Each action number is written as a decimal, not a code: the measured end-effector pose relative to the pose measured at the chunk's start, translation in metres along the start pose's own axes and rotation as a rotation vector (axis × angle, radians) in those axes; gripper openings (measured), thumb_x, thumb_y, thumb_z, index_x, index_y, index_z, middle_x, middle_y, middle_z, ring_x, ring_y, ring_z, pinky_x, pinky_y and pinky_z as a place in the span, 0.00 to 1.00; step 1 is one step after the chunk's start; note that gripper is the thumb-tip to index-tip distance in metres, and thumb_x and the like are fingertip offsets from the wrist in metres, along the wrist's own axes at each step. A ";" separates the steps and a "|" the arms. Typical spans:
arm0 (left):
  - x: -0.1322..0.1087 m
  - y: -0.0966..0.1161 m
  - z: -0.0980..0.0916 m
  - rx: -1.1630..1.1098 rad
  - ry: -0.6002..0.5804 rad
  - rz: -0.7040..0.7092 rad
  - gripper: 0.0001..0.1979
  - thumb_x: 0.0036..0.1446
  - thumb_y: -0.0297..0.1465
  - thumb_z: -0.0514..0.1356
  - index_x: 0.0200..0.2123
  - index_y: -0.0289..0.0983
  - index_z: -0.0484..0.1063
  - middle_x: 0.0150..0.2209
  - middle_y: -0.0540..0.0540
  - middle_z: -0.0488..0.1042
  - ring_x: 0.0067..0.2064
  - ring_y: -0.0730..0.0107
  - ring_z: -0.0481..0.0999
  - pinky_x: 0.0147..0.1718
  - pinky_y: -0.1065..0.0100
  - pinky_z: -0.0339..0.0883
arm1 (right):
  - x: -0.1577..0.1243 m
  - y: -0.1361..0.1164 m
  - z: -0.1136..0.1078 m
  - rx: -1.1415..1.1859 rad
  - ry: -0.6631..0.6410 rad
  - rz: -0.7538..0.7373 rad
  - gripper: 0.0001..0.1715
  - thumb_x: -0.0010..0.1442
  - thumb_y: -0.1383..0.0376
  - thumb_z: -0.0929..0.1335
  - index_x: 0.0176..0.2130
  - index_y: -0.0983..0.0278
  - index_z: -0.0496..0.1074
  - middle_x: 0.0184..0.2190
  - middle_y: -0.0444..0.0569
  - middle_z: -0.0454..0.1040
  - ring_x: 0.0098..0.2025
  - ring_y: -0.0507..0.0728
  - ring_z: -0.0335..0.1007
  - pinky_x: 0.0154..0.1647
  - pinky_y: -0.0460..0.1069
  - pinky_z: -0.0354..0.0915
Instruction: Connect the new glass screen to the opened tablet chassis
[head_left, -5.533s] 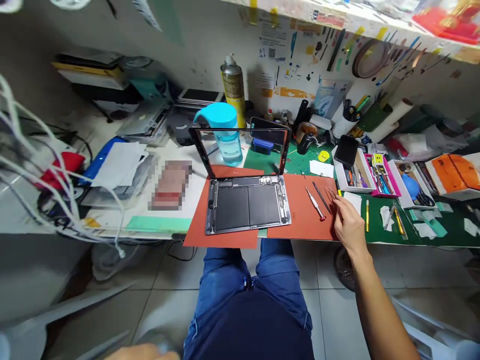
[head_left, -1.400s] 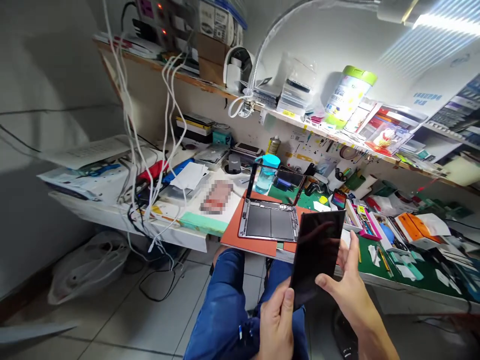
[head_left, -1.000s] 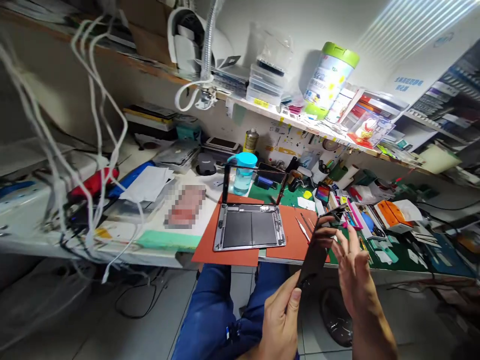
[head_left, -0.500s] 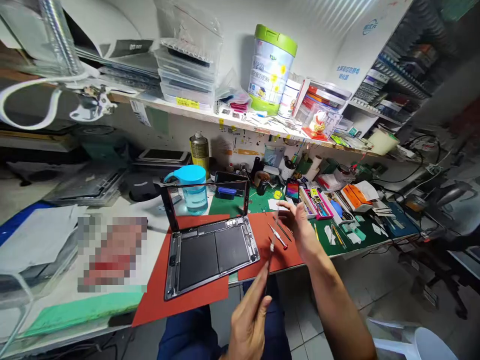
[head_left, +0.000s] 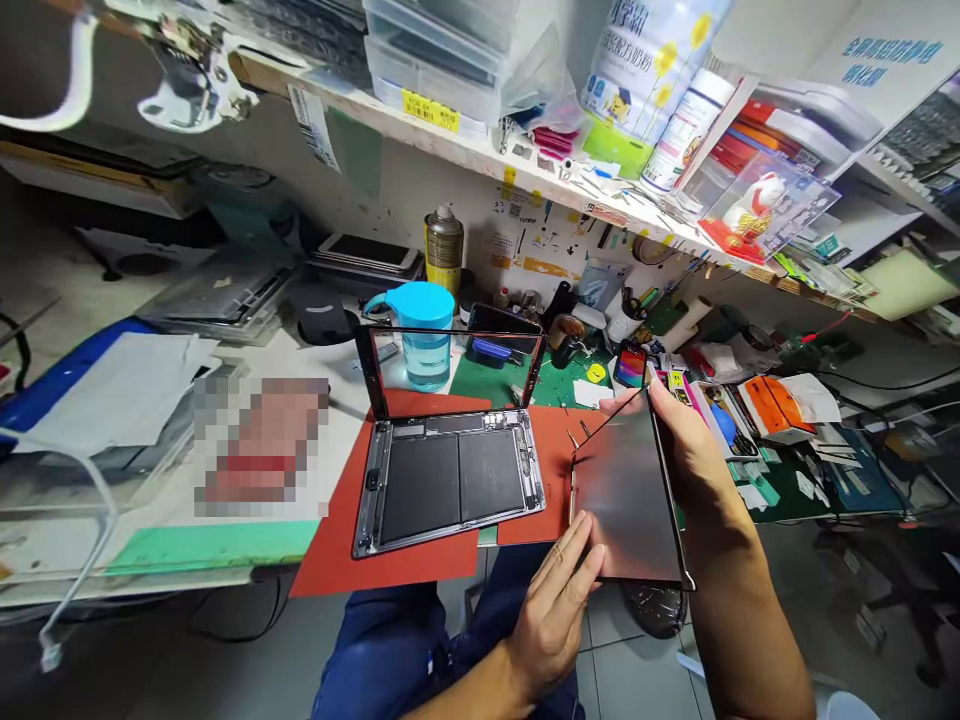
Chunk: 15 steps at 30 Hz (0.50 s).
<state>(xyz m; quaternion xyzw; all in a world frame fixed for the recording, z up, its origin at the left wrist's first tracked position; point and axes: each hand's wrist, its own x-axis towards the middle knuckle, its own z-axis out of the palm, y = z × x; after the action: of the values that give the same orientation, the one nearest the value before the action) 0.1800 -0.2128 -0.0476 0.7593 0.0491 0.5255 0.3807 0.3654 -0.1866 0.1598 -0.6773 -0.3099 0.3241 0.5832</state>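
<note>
Between my hands a thin, dark rectangular display panel (head_left: 630,490) is held up, tilted, its smooth greyish face toward me. My right hand (head_left: 690,440) grips its upper right edge, with part of the fingers hidden behind it. At the lower left edge my left hand (head_left: 555,600) has its fingers together on the panel's border. Left of the panel lies an opened tablet (head_left: 450,480), its dark batteries and boards exposed. The tablet's empty front frame (head_left: 370,372) stands upright along its far edge. Both rest on a red mat (head_left: 420,575).
Behind the frame stands a blue-lidded water jug (head_left: 427,345) beside a spray can (head_left: 444,245). A lit phone (head_left: 630,364) and trays of tools, including an orange item (head_left: 776,405), lie to the right. A loaded shelf (head_left: 465,150) overhangs the back. A blurred patch covers something left.
The panel has turned from edge-on to face me, and my right hand has come onto its edge. The view has shifted closer to the bench.
</note>
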 end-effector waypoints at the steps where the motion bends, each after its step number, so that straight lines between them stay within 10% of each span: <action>1: -0.001 0.000 0.001 0.001 -0.001 -0.003 0.36 0.65 0.11 0.50 0.74 0.32 0.59 0.74 0.32 0.60 0.75 0.49 0.62 0.67 0.49 0.70 | 0.002 -0.001 0.002 -0.009 -0.004 -0.001 0.28 0.63 0.40 0.73 0.37 0.61 0.84 0.41 0.52 0.86 0.51 0.65 0.81 0.58 0.57 0.73; 15: -0.011 -0.014 0.004 0.032 0.024 -0.077 0.34 0.65 0.12 0.54 0.72 0.32 0.62 0.74 0.32 0.62 0.73 0.47 0.66 0.66 0.51 0.72 | 0.024 0.026 0.016 -0.105 -0.026 -0.093 0.27 0.67 0.43 0.70 0.37 0.62 0.85 0.40 0.51 0.85 0.49 0.63 0.79 0.61 0.57 0.68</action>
<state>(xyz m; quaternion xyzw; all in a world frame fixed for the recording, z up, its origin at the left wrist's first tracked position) 0.1829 -0.2101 -0.0654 0.7565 0.0914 0.5186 0.3879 0.3682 -0.1609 0.1306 -0.6874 -0.3654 0.2887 0.5573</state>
